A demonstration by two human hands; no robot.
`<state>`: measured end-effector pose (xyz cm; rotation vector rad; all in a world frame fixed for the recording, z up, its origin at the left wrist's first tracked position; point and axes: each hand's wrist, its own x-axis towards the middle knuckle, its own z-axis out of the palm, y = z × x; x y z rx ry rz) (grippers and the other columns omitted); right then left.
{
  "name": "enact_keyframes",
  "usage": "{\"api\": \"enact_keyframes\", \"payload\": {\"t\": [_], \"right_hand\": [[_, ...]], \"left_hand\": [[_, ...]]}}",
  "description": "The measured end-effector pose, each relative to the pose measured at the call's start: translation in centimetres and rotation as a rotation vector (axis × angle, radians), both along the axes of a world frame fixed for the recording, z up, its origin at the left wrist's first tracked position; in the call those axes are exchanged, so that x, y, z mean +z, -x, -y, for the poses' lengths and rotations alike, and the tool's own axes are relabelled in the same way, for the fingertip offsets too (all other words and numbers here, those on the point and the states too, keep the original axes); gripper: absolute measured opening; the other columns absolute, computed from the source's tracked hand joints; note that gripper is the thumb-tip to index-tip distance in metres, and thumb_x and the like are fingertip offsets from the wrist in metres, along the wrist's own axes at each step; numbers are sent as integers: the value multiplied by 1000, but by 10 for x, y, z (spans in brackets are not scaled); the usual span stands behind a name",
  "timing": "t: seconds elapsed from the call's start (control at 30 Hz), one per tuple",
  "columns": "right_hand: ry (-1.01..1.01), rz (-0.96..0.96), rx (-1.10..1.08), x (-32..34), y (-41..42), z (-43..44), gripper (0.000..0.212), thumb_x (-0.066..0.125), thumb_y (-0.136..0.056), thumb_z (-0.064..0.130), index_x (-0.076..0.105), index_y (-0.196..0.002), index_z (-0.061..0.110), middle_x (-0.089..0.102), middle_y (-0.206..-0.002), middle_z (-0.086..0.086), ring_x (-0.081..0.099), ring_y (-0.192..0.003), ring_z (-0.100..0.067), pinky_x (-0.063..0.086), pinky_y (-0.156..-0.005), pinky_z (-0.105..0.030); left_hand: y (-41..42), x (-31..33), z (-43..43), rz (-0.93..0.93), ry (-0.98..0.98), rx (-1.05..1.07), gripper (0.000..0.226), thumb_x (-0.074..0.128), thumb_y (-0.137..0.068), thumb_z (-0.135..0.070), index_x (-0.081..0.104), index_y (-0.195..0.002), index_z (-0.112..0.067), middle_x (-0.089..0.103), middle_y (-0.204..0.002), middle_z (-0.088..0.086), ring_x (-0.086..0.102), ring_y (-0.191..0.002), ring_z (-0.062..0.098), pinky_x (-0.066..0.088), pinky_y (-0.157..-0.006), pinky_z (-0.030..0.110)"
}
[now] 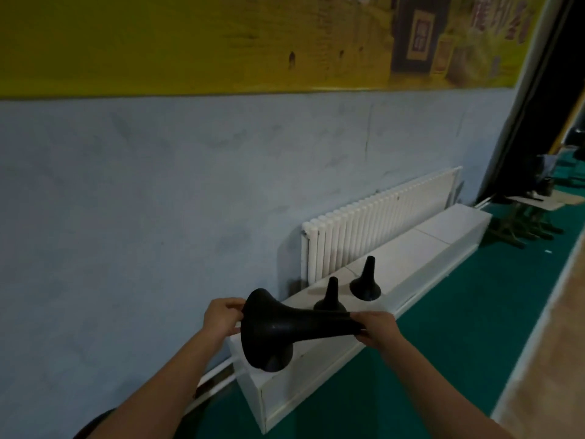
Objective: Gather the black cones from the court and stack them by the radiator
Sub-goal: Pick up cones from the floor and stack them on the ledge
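Note:
I hold a black cone (285, 327) sideways in front of me, over the near end of a low white bench (421, 248). My left hand (223, 316) pinches the rim of its wide base. My right hand (375, 327) grips its narrow tip. It may be more than one cone nested together; I cannot tell. Two more black cones stand upright on the bench top, a nearer one (330, 296) partly hidden behind the held cone and a farther one (365, 282). The white radiator (376, 220) hangs on the wall just behind the bench.
A grey-blue wall (142, 201) with a yellow banner (190, 42) above it fills the left. Green court floor (427, 343) runs along the right of the bench, with a tan strip beyond. Dark stands and clutter (525, 229) lie past the bench's far end.

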<state>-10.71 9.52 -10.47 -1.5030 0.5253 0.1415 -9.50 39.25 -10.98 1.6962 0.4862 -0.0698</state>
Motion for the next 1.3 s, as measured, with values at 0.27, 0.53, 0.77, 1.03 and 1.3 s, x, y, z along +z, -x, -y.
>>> {"api": "enact_keyframes", "payload": {"t": [0.27, 0.53, 0.77, 1.03, 1.3], "right_hand": [[107, -40, 94, -32, -110, 5, 35, 58, -92, 16, 60, -126, 9, 56, -135, -10, 62, -113, -18, 42, -97, -24], [274, -88, 161, -51, -212, -36, 13, 69, -84, 5, 70, -95, 0, 66, -89, -14, 63, -80, -28, 52, -70, -30], [489, -87, 271, -67, -281, -73, 38, 78, -79, 18, 69, -112, 3, 69, -106, -11, 64, -92, -22, 52, -82, -29], [574, -44, 471, -90, -321, -128, 26, 72, -83, 12, 67, -108, 9, 62, -96, -3, 56, -88, -14, 41, -74, -19], [494, -195, 586, -161, -324, -169, 25, 54, -82, -6, 69, -86, 13, 62, -86, -1, 62, -93, -24, 51, -89, -33]], "left_hand": [[-71, -41, 9, -99, -6, 105, 29, 53, -83, 12, 70, -102, -3, 70, -97, 15, 66, -92, 30, 57, -81, 39], [-178, -103, -18, -315, 4, 62, 13, 62, -82, -1, 72, -89, -3, 70, -83, 13, 65, -75, 25, 51, -65, 30], [-233, -145, -28, -550, 91, -26, 10, 52, -88, -4, 61, -87, -2, 63, -81, 12, 56, -68, 20, 42, -58, 25], [-251, -183, -39, -663, 324, 12, 16, 47, -99, -9, 56, -109, -1, 59, -89, 10, 55, -76, 23, 47, -74, 35], [-259, -200, -24, -616, 574, 117, 40, 39, -102, -12, 37, -141, -8, 42, -141, 23, 50, -121, 44, 38, -101, 47]]}}
